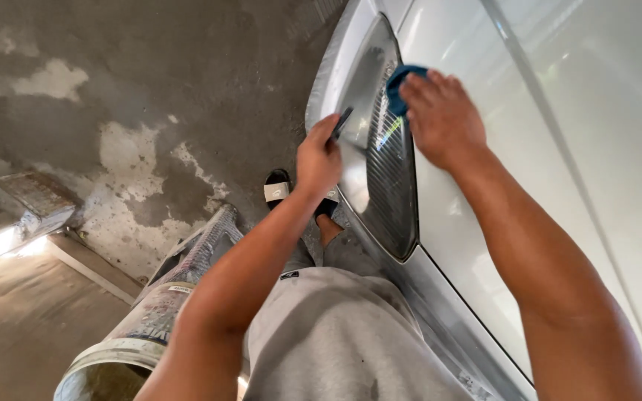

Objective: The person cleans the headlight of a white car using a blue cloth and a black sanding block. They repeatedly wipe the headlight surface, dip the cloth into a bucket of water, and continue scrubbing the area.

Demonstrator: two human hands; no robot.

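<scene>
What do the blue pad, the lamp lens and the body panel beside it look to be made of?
Blue pad under the right hand: soft foam or cloth, matte, bending at its edge; unclear which. Lamp lens: smoky clear plastic, glossy, with ribbed lines and reflections inside. Body panel: painted sheet metal, probably, pale and shiny with mirror-like streaks. The left hand pinches a thin dark tool, material unclear.

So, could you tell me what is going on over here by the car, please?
A person stands beside a white car, working on its dark lamp lens. The right hand presses a blue pad against the upper part of the lens. The left hand holds a small dark tool at the lens's edge. A paper-wrapped bucket stands on the patchy concrete floor.
</scene>
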